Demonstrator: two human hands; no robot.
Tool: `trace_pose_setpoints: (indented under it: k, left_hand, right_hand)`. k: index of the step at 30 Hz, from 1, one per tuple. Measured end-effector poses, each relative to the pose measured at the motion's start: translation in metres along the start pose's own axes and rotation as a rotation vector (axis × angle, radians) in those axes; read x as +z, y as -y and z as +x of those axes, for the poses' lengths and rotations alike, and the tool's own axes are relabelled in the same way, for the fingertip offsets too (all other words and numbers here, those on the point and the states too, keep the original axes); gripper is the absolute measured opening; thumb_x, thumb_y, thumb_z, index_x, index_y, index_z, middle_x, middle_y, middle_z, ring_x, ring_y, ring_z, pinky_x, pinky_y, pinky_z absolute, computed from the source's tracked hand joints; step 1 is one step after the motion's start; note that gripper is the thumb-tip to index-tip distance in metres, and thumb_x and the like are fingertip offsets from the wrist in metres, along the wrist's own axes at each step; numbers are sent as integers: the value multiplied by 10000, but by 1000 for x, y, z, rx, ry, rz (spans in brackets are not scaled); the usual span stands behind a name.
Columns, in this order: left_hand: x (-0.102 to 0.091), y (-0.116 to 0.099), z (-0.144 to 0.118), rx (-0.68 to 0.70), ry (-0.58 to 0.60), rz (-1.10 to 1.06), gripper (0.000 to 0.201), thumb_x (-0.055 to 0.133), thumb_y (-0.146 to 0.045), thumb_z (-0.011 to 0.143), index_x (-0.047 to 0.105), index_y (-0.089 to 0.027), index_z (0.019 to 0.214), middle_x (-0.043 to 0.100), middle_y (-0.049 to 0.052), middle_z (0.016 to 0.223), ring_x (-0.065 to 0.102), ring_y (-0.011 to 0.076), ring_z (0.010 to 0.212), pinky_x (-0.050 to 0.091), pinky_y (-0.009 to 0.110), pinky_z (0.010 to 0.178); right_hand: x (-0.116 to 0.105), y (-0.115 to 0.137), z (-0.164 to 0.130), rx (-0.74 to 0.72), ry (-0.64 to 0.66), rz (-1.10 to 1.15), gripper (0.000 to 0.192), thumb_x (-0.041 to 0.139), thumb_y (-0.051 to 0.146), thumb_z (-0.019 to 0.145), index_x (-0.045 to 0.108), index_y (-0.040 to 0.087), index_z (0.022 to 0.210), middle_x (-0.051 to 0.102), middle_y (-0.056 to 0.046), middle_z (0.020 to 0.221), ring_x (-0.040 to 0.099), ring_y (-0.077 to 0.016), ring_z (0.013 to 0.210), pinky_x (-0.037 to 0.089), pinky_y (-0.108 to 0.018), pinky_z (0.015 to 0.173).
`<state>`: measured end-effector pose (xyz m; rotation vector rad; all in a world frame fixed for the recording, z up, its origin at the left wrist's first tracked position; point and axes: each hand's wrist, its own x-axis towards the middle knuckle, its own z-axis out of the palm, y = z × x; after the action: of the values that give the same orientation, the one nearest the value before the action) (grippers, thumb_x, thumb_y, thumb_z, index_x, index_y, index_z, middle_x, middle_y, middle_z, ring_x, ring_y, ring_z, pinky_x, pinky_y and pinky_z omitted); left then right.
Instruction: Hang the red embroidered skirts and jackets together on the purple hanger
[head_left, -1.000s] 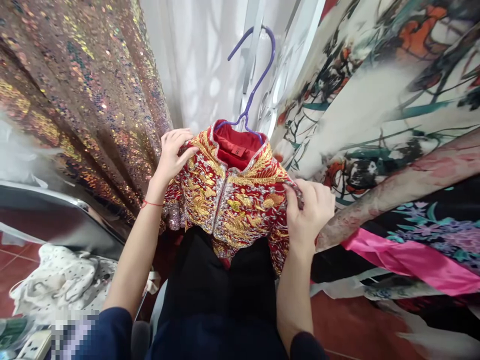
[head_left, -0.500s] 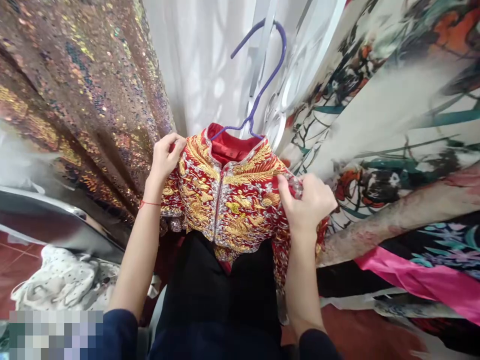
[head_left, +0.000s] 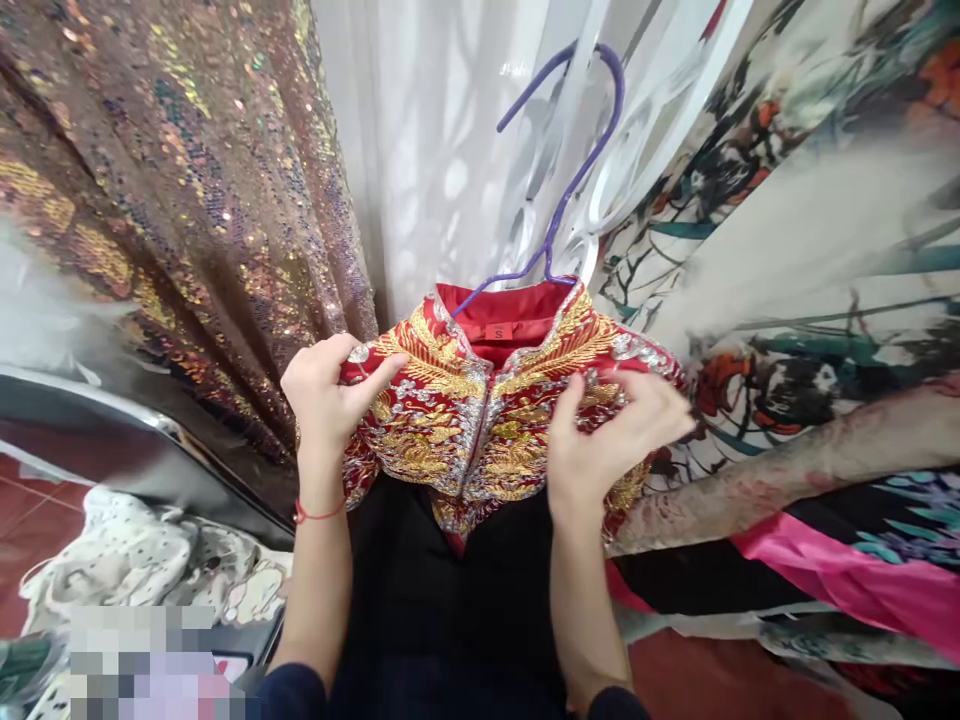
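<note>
Left hand (head_left: pixel 324 398) pinches the red gold-embroidered jacket (head_left: pixel 480 410) at its left shoulder, right hand (head_left: pixel 600 440) grips the right shoulder, jacket hanging on purple hanger (head_left: pixel 570 180) between sequin fabric (head_left: pixel 187 200) and floral cloth (head_left: pixel 810 250).

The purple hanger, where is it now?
The purple hanger is at upper centre of the head view, its hook raised before the white curtain, its lower part inside the collar of the red jacket held by both hands.
</note>
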<state>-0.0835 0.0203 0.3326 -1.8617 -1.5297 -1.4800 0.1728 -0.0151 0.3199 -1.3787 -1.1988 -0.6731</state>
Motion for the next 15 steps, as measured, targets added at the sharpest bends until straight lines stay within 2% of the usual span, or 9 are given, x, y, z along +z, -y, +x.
trace_pose_setpoints:
  k: [2,4,5,9,15]
  left_hand:
    - [0,-2,-5,-8,-15,8,542,669,-602,844,408,-196,596,348,-51,542,329,106,527,254,274,576]
    - [-1,-4,-8,-12,-19,15,527,670,-599,846,426,-197,609,358,-51,547,333,108,530,259,274,580]
    - [-2,-4,-9,-12,-18,18,525,670,-600,847,430,-197,612,361,-52,548,334,108,529,259,274,581]
    - [-5,-5,-9,-4,-4,33,541,653,-620,854,420,-197,611,354,-53,544,332,109,525,254,276,581]
    - [-1,-2,-7,-7,1,25,541,640,-632,858,423,-200,614,380,-46,552,344,117,537,265,280,592]
  right_hand:
    - [-3,20,-23,56,223,233,140,569,320,954,616,191,930,652,-83,846,621,-212,795,498,-368,746]
    - [0,33,-40,191,452,446,174,546,323,967,609,196,866,631,-14,719,580,-131,604,465,-257,582]
    - [3,38,-46,262,518,510,198,539,336,969,603,195,845,622,4,684,555,-108,546,435,-230,525]
    - [16,45,-47,398,561,569,285,538,404,953,556,201,753,585,28,604,512,-90,492,408,-216,500]
    - [15,47,-30,491,642,710,281,574,439,924,573,205,767,663,-4,662,605,-118,575,470,-227,549]
